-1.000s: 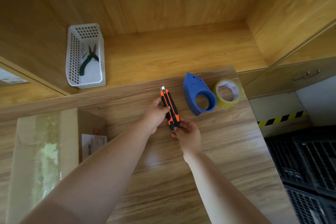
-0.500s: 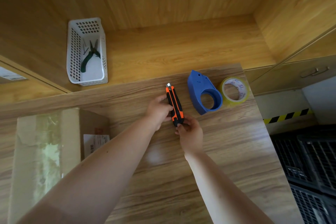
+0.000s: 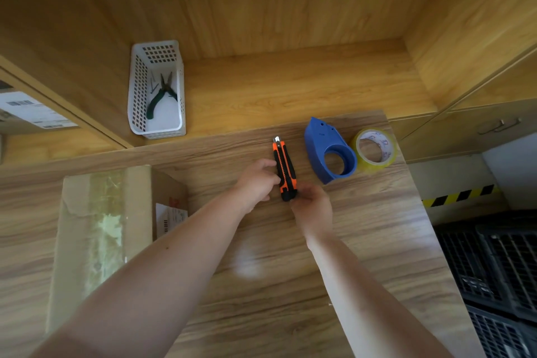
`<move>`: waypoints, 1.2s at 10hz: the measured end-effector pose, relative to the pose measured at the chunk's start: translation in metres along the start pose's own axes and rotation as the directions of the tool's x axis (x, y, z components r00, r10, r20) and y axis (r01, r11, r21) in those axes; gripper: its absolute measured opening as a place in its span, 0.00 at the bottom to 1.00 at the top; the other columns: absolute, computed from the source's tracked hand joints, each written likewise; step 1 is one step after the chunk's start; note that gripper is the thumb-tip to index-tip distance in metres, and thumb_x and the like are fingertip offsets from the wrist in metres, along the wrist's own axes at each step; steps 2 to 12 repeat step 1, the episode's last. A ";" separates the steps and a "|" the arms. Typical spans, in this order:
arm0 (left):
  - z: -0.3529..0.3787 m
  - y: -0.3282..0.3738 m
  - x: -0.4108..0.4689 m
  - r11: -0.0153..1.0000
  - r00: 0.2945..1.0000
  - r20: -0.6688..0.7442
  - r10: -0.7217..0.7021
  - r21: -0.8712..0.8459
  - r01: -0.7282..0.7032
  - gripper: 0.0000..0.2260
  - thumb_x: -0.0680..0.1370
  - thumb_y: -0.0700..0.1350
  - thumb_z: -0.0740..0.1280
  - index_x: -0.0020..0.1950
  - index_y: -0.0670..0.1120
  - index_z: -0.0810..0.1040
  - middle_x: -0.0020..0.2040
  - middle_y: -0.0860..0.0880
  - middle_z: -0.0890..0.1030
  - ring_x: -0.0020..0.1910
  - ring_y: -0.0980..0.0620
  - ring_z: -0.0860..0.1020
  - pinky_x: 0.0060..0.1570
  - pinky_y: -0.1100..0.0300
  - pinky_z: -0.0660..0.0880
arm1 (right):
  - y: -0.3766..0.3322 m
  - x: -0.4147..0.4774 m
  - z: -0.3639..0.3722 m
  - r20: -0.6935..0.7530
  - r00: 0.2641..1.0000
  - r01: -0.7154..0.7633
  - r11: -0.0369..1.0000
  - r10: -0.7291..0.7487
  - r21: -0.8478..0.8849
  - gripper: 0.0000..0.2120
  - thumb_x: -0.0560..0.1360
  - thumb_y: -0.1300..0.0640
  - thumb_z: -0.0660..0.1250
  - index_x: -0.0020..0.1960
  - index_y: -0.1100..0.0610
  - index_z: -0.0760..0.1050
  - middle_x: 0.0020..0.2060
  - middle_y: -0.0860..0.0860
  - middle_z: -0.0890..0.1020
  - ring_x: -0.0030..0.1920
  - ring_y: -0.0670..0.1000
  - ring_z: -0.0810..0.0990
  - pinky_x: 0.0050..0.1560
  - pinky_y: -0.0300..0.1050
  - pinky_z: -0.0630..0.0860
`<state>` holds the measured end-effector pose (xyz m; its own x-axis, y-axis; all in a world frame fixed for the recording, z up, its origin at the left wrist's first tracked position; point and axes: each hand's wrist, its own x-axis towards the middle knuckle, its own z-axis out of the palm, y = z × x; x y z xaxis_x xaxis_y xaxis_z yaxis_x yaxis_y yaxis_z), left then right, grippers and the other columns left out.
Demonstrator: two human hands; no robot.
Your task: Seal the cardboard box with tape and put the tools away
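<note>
An orange and black utility knife (image 3: 283, 164) is held over the wooden table (image 3: 290, 270), its short blade tip pointing away from me. My left hand (image 3: 255, 183) grips its side and my right hand (image 3: 312, 206) pinches its rear end. A blue tape dispenser (image 3: 329, 151) lies just right of the knife, with a roll of clear tape (image 3: 374, 150) beside it. The cardboard box (image 3: 98, 238), taped along its top seam, sits at the left of the table.
A white perforated basket (image 3: 157, 90) holding green-handled pliers (image 3: 161, 94) stands on the wooden shelf behind the table. Black plastic crates (image 3: 494, 270) lie on the floor to the right, below a yellow-black striped edge. A labelled carton (image 3: 26, 110) shows at far left.
Both hands keep hold of the knife and have shifted slightly. The view has drifted a little.
</note>
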<state>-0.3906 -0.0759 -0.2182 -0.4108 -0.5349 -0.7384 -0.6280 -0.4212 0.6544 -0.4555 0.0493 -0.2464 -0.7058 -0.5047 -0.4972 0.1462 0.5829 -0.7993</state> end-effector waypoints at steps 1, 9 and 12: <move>-0.012 0.007 -0.004 0.992 0.998 -0.011 0.063 0.110 -0.061 0.19 0.76 0.39 0.67 0.66 0.52 0.74 0.62 0.47 0.78 0.59 0.48 0.77 0.54 0.52 0.78 | -0.018 -0.004 -0.007 0.021 1.000 -0.004 1.000 0.004 -0.001 0.13 0.72 0.64 0.67 0.54 0.52 0.78 0.49 0.48 0.82 0.48 0.43 0.79 0.43 0.38 0.74; -0.012 0.007 -0.004 0.992 0.998 -0.011 0.063 0.110 -0.061 0.19 0.76 0.39 0.67 0.66 0.52 0.74 0.62 0.47 0.78 0.59 0.48 0.77 0.54 0.52 0.78 | -0.018 -0.004 -0.007 0.021 1.000 -0.004 1.000 0.004 -0.001 0.13 0.72 0.64 0.67 0.54 0.52 0.78 0.49 0.48 0.82 0.48 0.43 0.79 0.43 0.38 0.74; -0.012 0.007 -0.004 0.992 0.998 -0.011 0.063 0.110 -0.061 0.19 0.76 0.39 0.67 0.66 0.52 0.74 0.62 0.47 0.78 0.59 0.48 0.77 0.54 0.52 0.78 | -0.018 -0.004 -0.007 0.021 1.000 -0.004 1.000 0.004 -0.001 0.13 0.72 0.64 0.67 0.54 0.52 0.78 0.49 0.48 0.82 0.48 0.43 0.79 0.43 0.38 0.74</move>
